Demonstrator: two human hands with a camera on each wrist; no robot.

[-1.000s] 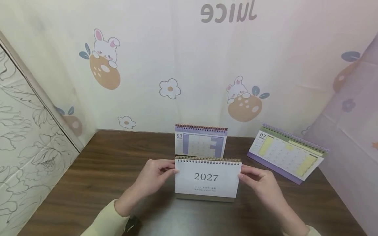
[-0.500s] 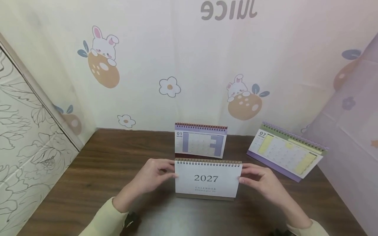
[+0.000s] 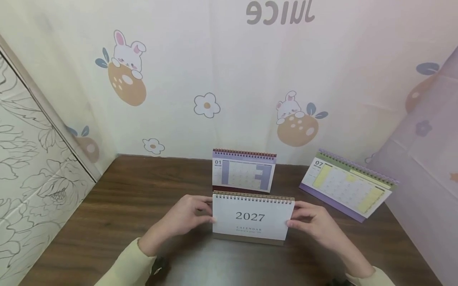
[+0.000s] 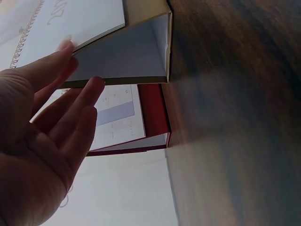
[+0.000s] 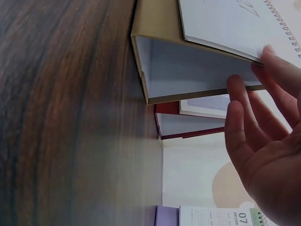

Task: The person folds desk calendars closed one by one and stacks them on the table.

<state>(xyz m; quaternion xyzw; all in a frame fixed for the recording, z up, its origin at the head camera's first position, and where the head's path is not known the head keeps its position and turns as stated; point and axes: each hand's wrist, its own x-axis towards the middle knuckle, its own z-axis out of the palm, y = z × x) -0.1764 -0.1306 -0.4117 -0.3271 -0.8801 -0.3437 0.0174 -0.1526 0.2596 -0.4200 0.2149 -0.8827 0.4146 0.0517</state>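
Observation:
A white spiral-bound desk calendar (image 3: 250, 216) reading 2027 stands upright like a tent on the wooden table, on a tan card base (image 5: 162, 19). My left hand (image 3: 186, 216) pinches its left side, thumb at the front cover's edge and other fingers toward the back. The right hand (image 3: 315, 222) holds the opposite side the same way. Both wrist views look into the hollow between the base's panels. Just behind stands a second calendar (image 3: 243, 171) with page 01 in purple, on a red base (image 4: 153, 110); its lower part is partly hidden.
At the right, a third calendar (image 3: 347, 186) with page 07 in yellow and green stands angled on a purple base. A patterned curtain (image 3: 171, 71) hangs along the table's back edge. The dark wooden table (image 3: 118, 214) extends around the calendars.
The 2027 calendar's top has shifted slightly nearer, so a gap now shows between it and the 01 calendar. Both thumbs sit slightly lower on its sides.

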